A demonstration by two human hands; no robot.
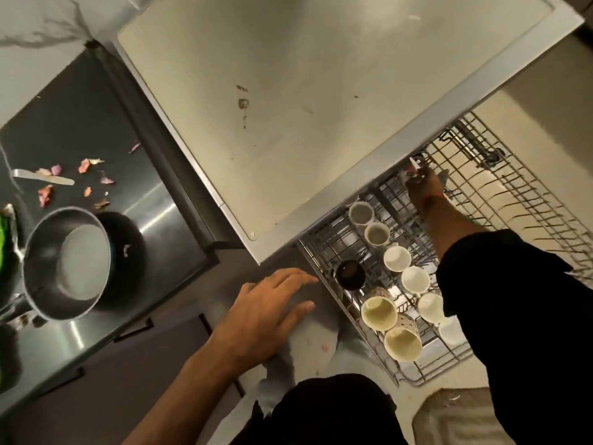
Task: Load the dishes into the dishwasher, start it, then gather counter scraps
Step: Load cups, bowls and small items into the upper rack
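Right hand [423,184] at 2 o'clock reaches into the dishwasher rack [500,200], fingers curled round a small pale utensil [414,165]; item blurred. Left hand [266,316] at 6 o'clock hovers flat, fingers extended, holding nothing. Cups [398,258] sit in the rack; scraps [86,165] lie on the surface [154,200] at 9 o'clock

I see the bench [80,130] on the left, carrying a saucepan [65,255] at its near edge, with scraps [91,165] and a knife [41,177] lying farther back. The dishwasher top [288,91] fills the centre. The pulled-out rack [481,194] sits to its right, and cups [398,258] stand in the rack's near-left part.
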